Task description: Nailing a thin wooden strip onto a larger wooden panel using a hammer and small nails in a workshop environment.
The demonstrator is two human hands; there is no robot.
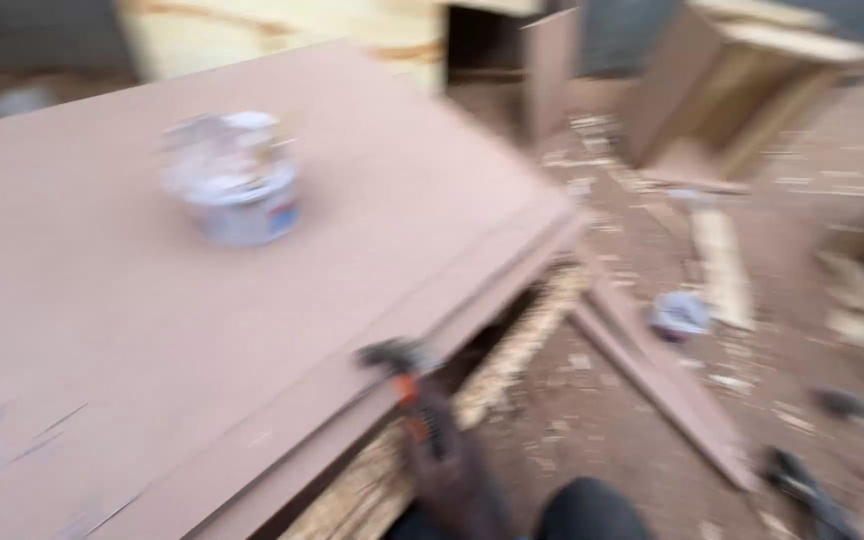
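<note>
Carpentry workshop. Stacked brown boards (202,300) form the work surface; beside them, offcut strips (722,265) and sawdust litter the floor, unfinished plywood cabinets (742,80) beyond.

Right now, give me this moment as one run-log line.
hands: out of view | hammer: against board stack edge | white tub: upright on top | floor: offcuts | image: blurred

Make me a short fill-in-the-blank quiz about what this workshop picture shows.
1. The white tub stands on the pinkish-brown ____.
2. The hammer lies at the board's ____ edge, its head on the board.
3. The floor is strewn with wood ____.
4. The number of hands in view is ____.

Missing words: board; right; scraps; zero.
</note>
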